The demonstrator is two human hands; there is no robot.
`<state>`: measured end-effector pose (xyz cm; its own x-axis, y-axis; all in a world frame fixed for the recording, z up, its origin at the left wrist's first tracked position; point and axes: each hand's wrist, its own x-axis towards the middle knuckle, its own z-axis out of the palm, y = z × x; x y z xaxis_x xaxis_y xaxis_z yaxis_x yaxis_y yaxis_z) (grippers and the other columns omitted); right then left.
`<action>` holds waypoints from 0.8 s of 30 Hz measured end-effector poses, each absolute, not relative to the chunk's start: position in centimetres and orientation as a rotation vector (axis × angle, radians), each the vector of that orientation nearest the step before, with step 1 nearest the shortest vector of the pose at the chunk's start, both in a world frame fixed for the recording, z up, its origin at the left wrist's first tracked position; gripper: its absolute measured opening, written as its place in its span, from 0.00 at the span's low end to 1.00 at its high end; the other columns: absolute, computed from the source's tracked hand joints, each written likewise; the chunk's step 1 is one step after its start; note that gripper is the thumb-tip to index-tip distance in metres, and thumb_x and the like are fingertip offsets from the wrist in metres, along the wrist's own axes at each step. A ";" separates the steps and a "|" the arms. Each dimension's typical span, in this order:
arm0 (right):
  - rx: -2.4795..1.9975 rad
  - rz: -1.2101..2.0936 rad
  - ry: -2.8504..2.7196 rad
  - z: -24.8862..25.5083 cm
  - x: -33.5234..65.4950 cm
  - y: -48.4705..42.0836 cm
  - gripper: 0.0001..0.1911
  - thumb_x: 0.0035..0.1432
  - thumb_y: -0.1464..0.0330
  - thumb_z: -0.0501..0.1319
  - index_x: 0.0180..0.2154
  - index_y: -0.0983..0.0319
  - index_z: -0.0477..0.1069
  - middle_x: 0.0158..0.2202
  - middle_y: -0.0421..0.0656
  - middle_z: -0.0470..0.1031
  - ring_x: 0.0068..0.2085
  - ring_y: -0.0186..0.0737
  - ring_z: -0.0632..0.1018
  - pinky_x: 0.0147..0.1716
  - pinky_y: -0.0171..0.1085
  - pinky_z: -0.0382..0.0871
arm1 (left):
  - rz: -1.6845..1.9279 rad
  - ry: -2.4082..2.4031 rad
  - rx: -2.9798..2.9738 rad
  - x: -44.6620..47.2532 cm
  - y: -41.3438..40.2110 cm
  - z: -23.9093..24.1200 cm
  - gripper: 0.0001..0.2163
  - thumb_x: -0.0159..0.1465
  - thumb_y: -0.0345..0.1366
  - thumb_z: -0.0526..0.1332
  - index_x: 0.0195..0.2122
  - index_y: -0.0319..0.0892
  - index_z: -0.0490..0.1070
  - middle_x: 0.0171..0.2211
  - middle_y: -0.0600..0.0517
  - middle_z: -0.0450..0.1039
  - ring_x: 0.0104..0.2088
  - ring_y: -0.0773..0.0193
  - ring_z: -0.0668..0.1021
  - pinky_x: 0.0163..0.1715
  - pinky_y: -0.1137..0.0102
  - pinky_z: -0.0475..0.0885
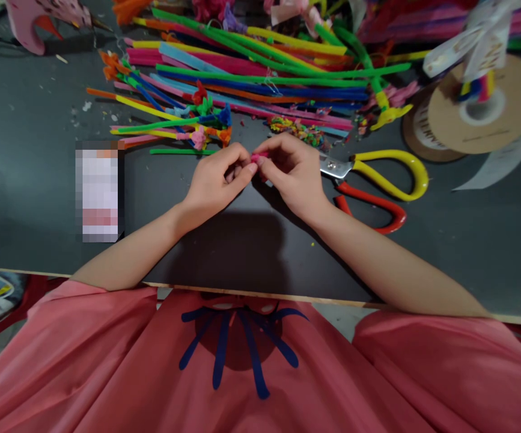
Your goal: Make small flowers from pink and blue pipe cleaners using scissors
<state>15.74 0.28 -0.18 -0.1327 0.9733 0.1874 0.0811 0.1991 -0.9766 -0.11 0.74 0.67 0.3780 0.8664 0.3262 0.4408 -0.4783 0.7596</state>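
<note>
Between my two hands is a small piece of pink pipe cleaner point(256, 159), pinched at the fingertips and largely hidden by them. My left hand point(222, 174) closes thumb and fingers on its left side. From the other side my right hand point(294, 174) grips it with thumb and forefinger. A green pipe cleaner point(176, 151) lies just left of my left hand. Scissors point(339, 167) with one yellow and one red handle rest beside my right hand, their blades partly covered by it.
Many coloured pipe cleaners point(260, 69) spread across the back of the table, with finished-looking pipe-cleaner flowers point(201, 129) at their left. Small colourful scraps point(298, 129) lie behind my right hand. A ribbon spool point(519, 108) is at right, a pink glue gun point(32, 24) at back left, a blurred-out phone-like object point(100, 195) at left.
</note>
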 end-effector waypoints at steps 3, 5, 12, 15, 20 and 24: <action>-1.067 1.112 -1.446 -0.2 15.7 0.3 0.11 0.54 0.58 0.63 0.30 0.59 0.69 0.26 0.37 0.71 0.25 0.28 0.69 0.24 0.33 0.63 | 0.973 1.141 2.083 -0.1 0.8 0.7 0.11 0.64 0.40 0.54 0.27 0.41 0.63 0.20 0.57 0.62 0.21 0.78 0.63 0.22 0.77 0.57; -1.071 1.116 -1.449 -0.2 15.7 0.3 0.12 0.54 0.57 0.63 0.30 0.59 0.69 0.26 0.37 0.71 0.26 0.28 0.70 0.24 0.33 0.64 | 0.977 1.127 2.076 -0.1 0.8 0.7 0.11 0.64 0.40 0.54 0.27 0.40 0.64 0.20 0.57 0.62 0.21 0.78 0.63 0.22 0.77 0.57; -1.079 1.156 -1.442 -0.2 15.9 0.3 0.15 0.52 0.54 0.63 0.30 0.59 0.69 0.27 0.37 0.73 0.28 0.30 0.74 0.25 0.33 0.68 | 0.948 1.042 1.894 -0.2 0.9 0.9 0.11 0.64 0.41 0.54 0.27 0.41 0.65 0.22 0.57 0.63 0.22 0.77 0.63 0.22 0.76 0.56; -1.055 1.191 -1.423 -0.2 16.0 0.3 0.13 0.53 0.57 0.63 0.31 0.59 0.69 0.26 0.36 0.73 0.27 0.29 0.73 0.24 0.32 0.67 | 0.929 1.018 1.817 -0.3 0.9 0.9 0.11 0.64 0.42 0.55 0.27 0.42 0.65 0.22 0.57 0.63 0.23 0.76 0.64 0.23 0.75 0.58; -0.988 1.241 -1.392 -0.2 16.1 0.3 0.10 0.54 0.60 0.63 0.31 0.60 0.70 0.26 0.36 0.72 0.26 0.27 0.73 0.25 0.31 0.68 | 0.938 0.958 1.744 -0.5 1.1 0.7 0.10 0.64 0.40 0.55 0.27 0.42 0.66 0.22 0.57 0.63 0.23 0.77 0.65 0.24 0.76 0.59; -0.986 1.257 -1.371 -0.2 16.1 0.3 0.11 0.54 0.59 0.64 0.31 0.60 0.70 0.27 0.36 0.72 0.26 0.27 0.73 0.25 0.31 0.69 | 0.949 0.928 1.742 -0.5 1.3 0.5 0.10 0.64 0.39 0.55 0.27 0.42 0.67 0.21 0.58 0.64 0.23 0.78 0.65 0.24 0.77 0.60</action>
<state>16.06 0.30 -0.18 -0.1779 0.9742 0.1388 -0.0536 0.1312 -0.9899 -0.54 1.29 0.54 0.4194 0.8856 0.1995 0.1796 -0.2964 0.9380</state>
